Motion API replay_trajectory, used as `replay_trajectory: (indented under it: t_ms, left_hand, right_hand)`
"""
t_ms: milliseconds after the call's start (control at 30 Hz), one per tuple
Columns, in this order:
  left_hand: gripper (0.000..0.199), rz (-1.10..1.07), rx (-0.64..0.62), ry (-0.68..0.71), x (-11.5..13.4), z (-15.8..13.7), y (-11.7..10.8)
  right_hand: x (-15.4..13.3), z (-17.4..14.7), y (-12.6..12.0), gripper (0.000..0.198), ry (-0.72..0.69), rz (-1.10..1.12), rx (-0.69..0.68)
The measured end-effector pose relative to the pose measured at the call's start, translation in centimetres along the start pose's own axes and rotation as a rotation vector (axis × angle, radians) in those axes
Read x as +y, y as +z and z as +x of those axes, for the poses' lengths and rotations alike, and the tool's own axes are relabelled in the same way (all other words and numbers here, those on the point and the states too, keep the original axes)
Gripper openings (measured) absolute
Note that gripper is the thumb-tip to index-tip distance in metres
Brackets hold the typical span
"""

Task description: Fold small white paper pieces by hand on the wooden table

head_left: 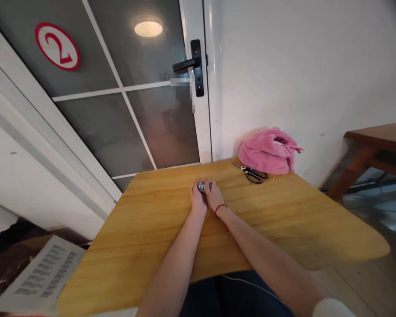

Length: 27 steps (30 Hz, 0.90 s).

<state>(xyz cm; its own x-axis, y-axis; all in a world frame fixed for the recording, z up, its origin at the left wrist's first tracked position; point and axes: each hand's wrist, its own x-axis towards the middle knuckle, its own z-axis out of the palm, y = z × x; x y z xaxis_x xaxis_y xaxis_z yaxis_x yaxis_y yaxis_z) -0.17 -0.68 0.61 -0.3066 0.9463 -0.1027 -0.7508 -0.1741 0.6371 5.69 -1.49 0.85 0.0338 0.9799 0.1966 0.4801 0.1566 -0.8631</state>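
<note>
Your left hand (198,199) and right hand (214,196) are pressed together, both clamped on a small packet (203,186). Scissors (253,173) lie far right, near a pink cloth (267,151).

Head view. The left hand (198,199) and right hand (214,196) lie side by side on a wooden table (152,229), fingers closed together over a small blue-and-white object (203,186), most of it hidden. A red band (220,208) circles the right wrist. Well apart, toward the far right corner, black-handled scissors (252,173) lie flat, just beside a crumpled pink cloth (267,152) against the white wall. Behind the table stands a frosted glass door (125,114) bearing a red numeral 2 (57,46) and a black handle (193,65).
</note>
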Motion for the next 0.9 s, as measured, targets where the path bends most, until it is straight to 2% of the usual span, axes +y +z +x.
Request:
replay_trajectory:
  t_ms: [200, 467, 900]
  left_hand:
    - [0.023, -0.088, -0.021, -0.088, 0.6, 0.0, 0.2]
    - [0.032, -0.168, 0.080, -0.190, 1.7, 0.3, 0.0]
    - [0.038, -0.259, 0.075, -0.188, 3.2, 0.8, -0.8]
  right_hand:
    - [0.4, 0.3, 0.5, 0.040, -0.038, 0.182, 0.007]
    - [0.4, 0.0, 0.8, 0.033, -0.121, 0.116, -0.044]
    - [0.0, -0.6, 0.9, 0.032, -0.255, 0.295, -0.182]
